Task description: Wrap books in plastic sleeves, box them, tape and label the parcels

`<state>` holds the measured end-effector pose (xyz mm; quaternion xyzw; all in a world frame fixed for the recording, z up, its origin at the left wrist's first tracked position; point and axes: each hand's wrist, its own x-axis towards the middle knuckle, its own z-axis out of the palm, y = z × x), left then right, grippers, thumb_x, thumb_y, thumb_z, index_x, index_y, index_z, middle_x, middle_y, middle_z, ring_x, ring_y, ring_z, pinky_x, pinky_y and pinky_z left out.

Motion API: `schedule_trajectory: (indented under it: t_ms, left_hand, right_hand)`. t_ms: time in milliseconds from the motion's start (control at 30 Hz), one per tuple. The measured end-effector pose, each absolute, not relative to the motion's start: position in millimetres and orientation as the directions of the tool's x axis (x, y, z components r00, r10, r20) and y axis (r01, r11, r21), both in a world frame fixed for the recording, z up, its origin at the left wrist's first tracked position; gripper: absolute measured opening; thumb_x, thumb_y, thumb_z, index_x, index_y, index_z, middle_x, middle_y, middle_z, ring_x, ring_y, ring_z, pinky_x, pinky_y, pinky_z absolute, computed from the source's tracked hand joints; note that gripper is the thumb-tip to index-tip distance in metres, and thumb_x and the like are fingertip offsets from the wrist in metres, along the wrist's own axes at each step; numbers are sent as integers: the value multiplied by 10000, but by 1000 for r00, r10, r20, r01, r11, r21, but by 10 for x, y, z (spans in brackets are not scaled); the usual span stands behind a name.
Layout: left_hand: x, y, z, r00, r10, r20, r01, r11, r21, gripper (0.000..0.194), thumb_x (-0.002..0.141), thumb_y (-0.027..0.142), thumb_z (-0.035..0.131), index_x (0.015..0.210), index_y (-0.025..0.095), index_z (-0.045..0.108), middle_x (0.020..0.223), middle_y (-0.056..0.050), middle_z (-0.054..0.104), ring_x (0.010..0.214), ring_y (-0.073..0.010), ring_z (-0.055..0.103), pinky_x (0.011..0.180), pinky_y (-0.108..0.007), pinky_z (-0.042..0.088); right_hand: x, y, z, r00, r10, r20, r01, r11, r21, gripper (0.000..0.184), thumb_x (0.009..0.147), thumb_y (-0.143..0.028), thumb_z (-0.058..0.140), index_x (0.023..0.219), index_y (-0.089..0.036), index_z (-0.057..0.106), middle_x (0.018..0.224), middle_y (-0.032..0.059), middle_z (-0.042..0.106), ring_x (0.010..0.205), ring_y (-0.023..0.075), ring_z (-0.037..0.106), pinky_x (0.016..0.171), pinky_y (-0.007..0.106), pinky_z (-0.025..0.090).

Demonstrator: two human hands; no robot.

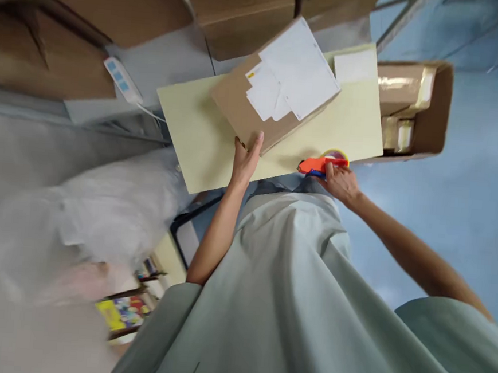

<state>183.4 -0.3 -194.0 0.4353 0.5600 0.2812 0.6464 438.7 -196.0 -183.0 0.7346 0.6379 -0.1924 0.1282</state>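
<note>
Pale-green shirt [283, 304] nearest cam, fills bottom ctr & hides whatever's below. Just past it, cream tabletop [189, 124] w/ brown carton [234, 96] set askew abt mid-table; can't tell if it's flat or slightly lifted. White papers [299, 70] cover most of its top. L hand [246, 160] has thumb & fingers closed on carton's near corner, partly hiding it. R hand [342, 183], at table's near edge, fingers wrapped round orange tape dispenser [313, 166]; tape roll [336, 155] shows just behind, partly blocked by dispenser.

Around: white sheet [355, 65] at table's far R corner, nr carton. Open box [438, 121] tight by table's R side, w/ smaller taped boxes [398, 93] inside. Far side crowded: big cartons [112, 3] up close behind table, plus white power strip [123, 79], its cord running to table's L edge. L side: heap of clear plastic wrap [118, 205], blurry; yellow multicolor pkg [124, 313] lower down. Blue floor [457, 226] off R.
</note>
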Motion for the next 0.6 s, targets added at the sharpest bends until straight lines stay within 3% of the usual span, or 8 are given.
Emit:
schedule_trajectory:
  t_ms: [100,200,367,467,600]
  left_hand:
    - [1878,-18,-1865,187,831,-524,211,488,847,723,1079,540,787,1693,238,554,1802,-163,508,1691,-311,475,1371,-478,416]
    - [1833,-13,-1781,139,817,-560,286,508,813,661,1116,584,696,1690,279,576,1806,-144,510,1665,-303,517,1333,-502,472]
    - [1857,-37,-1713,114,813,-571,272,527,805,720,1052,646,749,1696,377,572,1822,-104,504,1628,-279,570,1294,-471,522]
    - [1933,-75,-1640,122,812,-571,281,523,804,816,1039,638,762,1763,420,458,1841,-88,479,1637,-258,560,1289,-444,524]
    - [2072,-106,-1362,111,774,-624,444,523,728,954,1054,653,732,1833,537,194,1883,-31,408,1673,-238,510,1277,-453,541]
  right_hand:
    - [4440,-1815,-1920,18,881,-473,985,-96,-141,565,1196,-460,371,1432,21,550,1178,333,802,1076,410,790,971,475,489]
    - [4456,-1663,-2001,-64,875,-479,968,-63,-244,541,1188,-426,343,1460,-3,544,1196,316,794,1072,399,778,960,476,461]
    - [4556,-1486,-2065,-151,901,-406,930,-9,-367,482,1182,-328,311,1420,-8,583,1150,302,794,1029,390,769,905,469,454]
    - [4684,-1441,-2063,-201,900,-386,918,35,-396,483,1194,-333,333,1424,11,582,1147,286,797,1002,370,773,881,444,458]
    - [4874,-1449,-2070,-313,895,-317,889,159,-430,408,1187,-264,373,1410,-17,610,1151,253,813,971,323,771,871,415,467]
